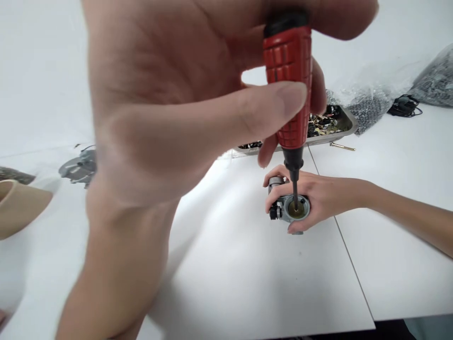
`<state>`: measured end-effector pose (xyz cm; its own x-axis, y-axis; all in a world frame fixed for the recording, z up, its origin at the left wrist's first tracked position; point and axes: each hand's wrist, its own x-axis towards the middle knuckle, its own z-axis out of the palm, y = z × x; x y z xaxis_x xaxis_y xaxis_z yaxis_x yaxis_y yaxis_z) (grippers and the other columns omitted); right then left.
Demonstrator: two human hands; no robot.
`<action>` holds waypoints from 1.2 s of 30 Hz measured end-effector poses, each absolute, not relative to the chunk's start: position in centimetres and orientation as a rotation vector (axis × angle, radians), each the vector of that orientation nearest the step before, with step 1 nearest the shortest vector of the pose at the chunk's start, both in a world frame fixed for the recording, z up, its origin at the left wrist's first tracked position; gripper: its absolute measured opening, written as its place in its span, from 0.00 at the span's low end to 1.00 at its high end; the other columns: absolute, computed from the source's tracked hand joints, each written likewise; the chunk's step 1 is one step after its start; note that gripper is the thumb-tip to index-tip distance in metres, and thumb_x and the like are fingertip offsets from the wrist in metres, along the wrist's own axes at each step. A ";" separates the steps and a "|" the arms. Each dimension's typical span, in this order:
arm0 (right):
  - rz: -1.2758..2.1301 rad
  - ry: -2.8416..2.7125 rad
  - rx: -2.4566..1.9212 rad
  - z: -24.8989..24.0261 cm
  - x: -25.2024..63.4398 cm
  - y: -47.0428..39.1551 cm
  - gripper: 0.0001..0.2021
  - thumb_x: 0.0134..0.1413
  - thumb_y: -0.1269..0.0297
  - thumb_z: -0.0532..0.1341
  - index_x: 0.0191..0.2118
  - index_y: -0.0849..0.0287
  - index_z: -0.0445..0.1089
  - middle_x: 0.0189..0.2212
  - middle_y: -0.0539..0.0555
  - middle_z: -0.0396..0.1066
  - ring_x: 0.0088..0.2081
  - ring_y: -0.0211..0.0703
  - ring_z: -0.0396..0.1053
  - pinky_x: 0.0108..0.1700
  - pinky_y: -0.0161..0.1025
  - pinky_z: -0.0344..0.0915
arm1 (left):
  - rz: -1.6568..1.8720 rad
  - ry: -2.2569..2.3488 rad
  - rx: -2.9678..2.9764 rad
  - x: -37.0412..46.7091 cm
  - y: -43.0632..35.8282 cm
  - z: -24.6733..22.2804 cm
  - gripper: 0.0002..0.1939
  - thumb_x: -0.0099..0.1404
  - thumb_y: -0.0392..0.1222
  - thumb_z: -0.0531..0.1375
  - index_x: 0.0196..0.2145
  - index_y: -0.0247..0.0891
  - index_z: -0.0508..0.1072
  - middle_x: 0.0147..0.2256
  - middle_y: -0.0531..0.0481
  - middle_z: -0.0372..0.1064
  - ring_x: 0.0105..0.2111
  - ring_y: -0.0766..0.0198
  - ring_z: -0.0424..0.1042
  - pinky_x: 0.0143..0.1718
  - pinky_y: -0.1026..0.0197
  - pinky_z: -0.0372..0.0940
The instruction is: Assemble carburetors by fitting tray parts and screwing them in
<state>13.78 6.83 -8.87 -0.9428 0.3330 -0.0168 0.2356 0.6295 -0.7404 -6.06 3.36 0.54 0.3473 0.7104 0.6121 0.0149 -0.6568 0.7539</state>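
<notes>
Thumb and fingers of our left hand (166, 94) close around the red handle of a screwdriver (293, 132), large and near across the upper middle of the frame. The top edge crops the back of this hand, and the fingers beyond the handle are only partly seen. Below, right of centre, the shaft drops into the round opening of a small metal carburetor (289, 212); we cannot make out what its tip meets. Our right hand (314, 193), its arm entering from the right edge, grips that carburetor against the white table (247, 283), fingers over one side, thumb at the lower rim, so much of the body is covered.

Behind our screwdriver, a metal tray (350, 127) of small brass and dark parts is largely blocked by our left hand. A brass-coloured pin (342, 147) lies just beside it. Toward the upper right we see clear plastic bags (375, 99) with indistinct grey contents, and a black cable bundle (405, 106). At the left, our wrist cuts into a grey metal part (79, 167), and the frame's edge crops a tan roll (28, 208).
</notes>
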 end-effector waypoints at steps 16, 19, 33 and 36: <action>1.203 -2.700 -0.452 -9.6 13.8 7.0 0.21 0.49 0.60 0.70 0.50 0.50 0.70 0.56 0.55 0.54 0.57 0.48 0.59 0.60 0.45 0.60 | 1.203 0.644 1.930 -5.7 4.3 0.8 0.44 0.61 0.69 0.55 0.55 0.22 0.68 0.41 0.42 0.74 0.31 0.61 0.74 0.19 0.56 0.65; 1.201 -2.688 -0.426 -9.5 13.9 6.9 0.21 0.49 0.61 0.70 0.50 0.51 0.70 0.55 0.55 0.55 0.57 0.47 0.59 0.61 0.44 0.60 | 1.286 0.549 1.995 -5.5 4.6 0.5 0.28 0.62 0.61 0.60 0.46 0.32 0.75 0.41 0.48 0.74 0.26 0.70 0.73 0.20 0.64 0.66; 1.216 -2.684 -0.461 -9.5 13.8 6.9 0.20 0.48 0.62 0.69 0.49 0.52 0.71 0.53 0.55 0.56 0.57 0.47 0.58 0.61 0.44 0.59 | 1.268 0.543 2.006 -5.5 4.4 0.9 0.13 0.63 0.32 0.62 0.47 0.34 0.77 0.35 0.47 0.74 0.28 0.64 0.75 0.18 0.66 0.67; 1.224 -2.685 -0.458 -9.4 13.8 6.9 0.20 0.48 0.61 0.69 0.49 0.52 0.71 0.52 0.55 0.56 0.57 0.47 0.58 0.61 0.45 0.59 | 1.120 0.572 1.991 -5.7 4.3 1.6 0.12 0.64 0.31 0.60 0.44 0.38 0.78 0.33 0.47 0.75 0.27 0.62 0.75 0.18 0.63 0.69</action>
<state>13.83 6.88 -9.37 -0.9411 0.3379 0.0144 0.2107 0.6192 -0.7564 -5.72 4.27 1.64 0.5135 0.6867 0.5146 0.0135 -0.6060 0.7953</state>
